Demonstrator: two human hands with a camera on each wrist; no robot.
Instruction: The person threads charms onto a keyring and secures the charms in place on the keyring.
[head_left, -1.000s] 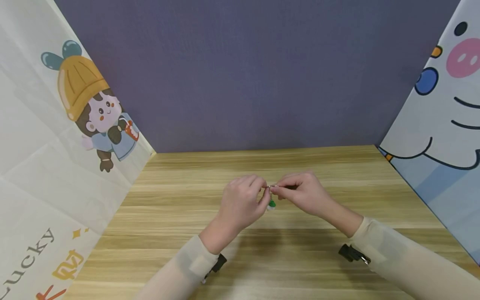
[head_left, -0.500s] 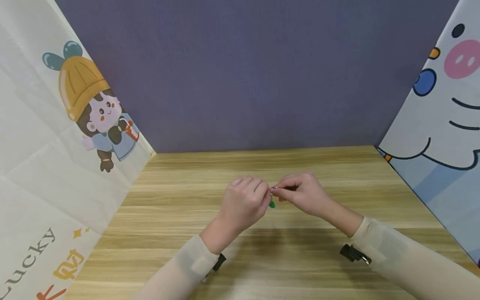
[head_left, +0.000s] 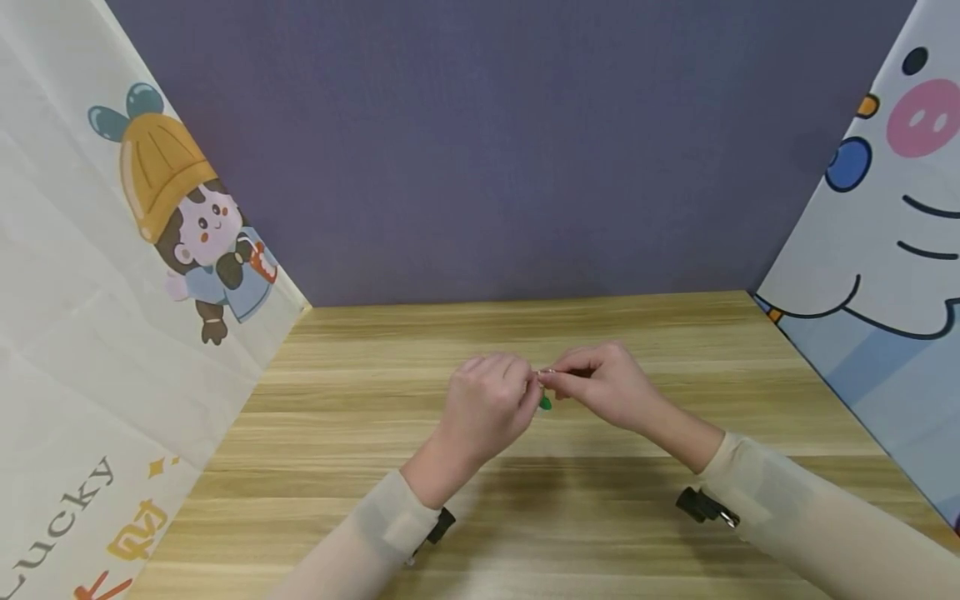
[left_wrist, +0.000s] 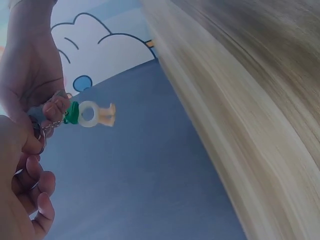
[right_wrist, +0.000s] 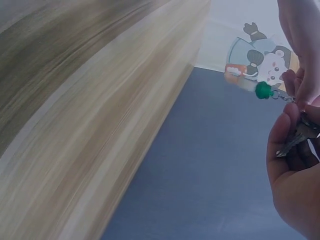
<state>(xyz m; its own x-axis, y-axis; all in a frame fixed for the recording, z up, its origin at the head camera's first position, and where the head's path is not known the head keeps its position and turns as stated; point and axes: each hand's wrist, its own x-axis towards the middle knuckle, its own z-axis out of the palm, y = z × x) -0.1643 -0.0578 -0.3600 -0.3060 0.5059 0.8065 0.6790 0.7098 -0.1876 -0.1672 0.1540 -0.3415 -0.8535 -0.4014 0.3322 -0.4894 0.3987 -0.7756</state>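
My left hand (head_left: pixel 487 400) and right hand (head_left: pixel 607 387) meet fingertip to fingertip above the table. A metal key ring (left_wrist: pixel 43 142) is pinched in my left fingers, as the left wrist view shows. Between the right thumb and fingers I hold a key (right_wrist: pixel 292 142), its toothed blade pointing down into the palm in the right wrist view. From the ring, on a short chain (left_wrist: pixel 52 125), hangs a small figure charm (left_wrist: pixel 90 114) with a green top, a white ring-shaped middle and pale legs. Fingers cover where key and ring meet.
The wood-grain table (head_left: pixel 337 417) lies beneath both hands. Behind it stands a dark blue-grey panel (head_left: pixel 480 150). Printed cartoon sheets flank it: a left one (head_left: pixel 67 275) and a right one (head_left: pixel 862 250). Each sleeve carries a dark clip-like piece at the wrist.
My left fingers have closed in around the ring and shifted slightly, hiding more of the charm. The right hand keeps its pinch and has barely moved.
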